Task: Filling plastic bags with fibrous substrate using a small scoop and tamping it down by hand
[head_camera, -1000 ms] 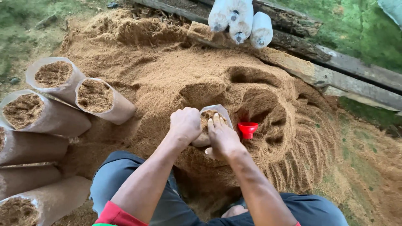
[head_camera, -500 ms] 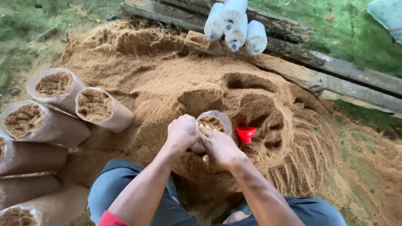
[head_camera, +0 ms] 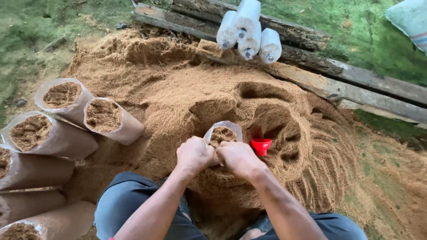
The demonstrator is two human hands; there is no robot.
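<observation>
While both hands (head_camera: 218,156) grip clear bag (head_camera: 223,132), filled

One clear plastic bag (head_camera: 223,134) of sawdust stands open between two hands, the left hand (head_camera: 194,154) and the right hand (head_camera: 238,158). One red funnel-shaped cup (head_camera: 260,146) sits just beside them on the sawdust heap (head_camera: 178,89). Seven filled bags (head_camera: 66,129) lie stacked at the heap's left edge. Four white sealed bags (head_camera: 247,31) rest at its far edge, on two weathered planks (head_camera: 356,86). One pale sack (head_camera: 411,20) shows at the top right corner.
</observation>
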